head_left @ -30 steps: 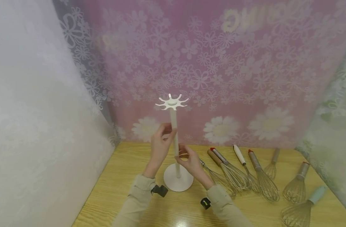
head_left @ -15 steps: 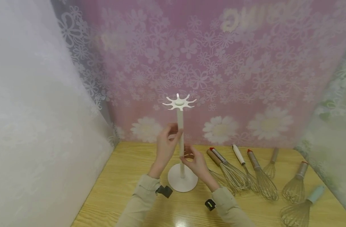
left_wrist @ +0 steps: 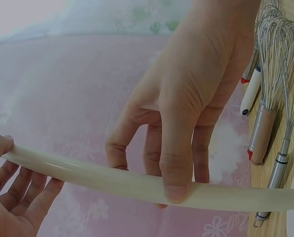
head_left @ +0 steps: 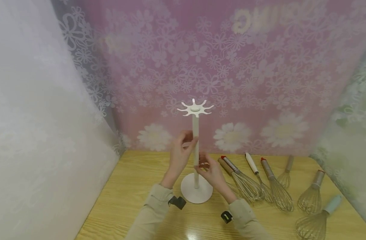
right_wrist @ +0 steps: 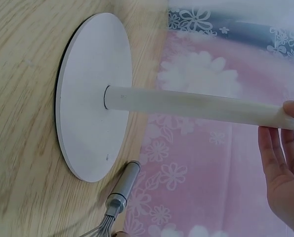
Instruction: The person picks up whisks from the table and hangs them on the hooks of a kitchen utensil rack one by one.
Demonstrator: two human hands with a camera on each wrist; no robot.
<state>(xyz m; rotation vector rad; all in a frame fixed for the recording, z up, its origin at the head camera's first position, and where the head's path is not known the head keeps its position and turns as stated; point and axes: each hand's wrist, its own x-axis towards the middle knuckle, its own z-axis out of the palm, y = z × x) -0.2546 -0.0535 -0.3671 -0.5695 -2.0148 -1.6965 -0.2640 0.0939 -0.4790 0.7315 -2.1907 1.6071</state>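
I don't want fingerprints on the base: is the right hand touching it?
Apart. The right wrist view shows it: a bare stretch of pole lies between the base and the right hand.

Well above and to the right of the right hand (head_left: 212, 172), pale yellowish lettering (head_left: 259, 20) stands on the pink flowered backdrop (head_left: 171, 83). From left to right, the first letters look like G, N and I; the rest fades into the flowers, and no whole word can be made out. Above and to the left of the left hand (head_left: 180, 152), a similar pale patch (head_left: 118, 43) on the backdrop is too blurred to tell whether it is lettering.
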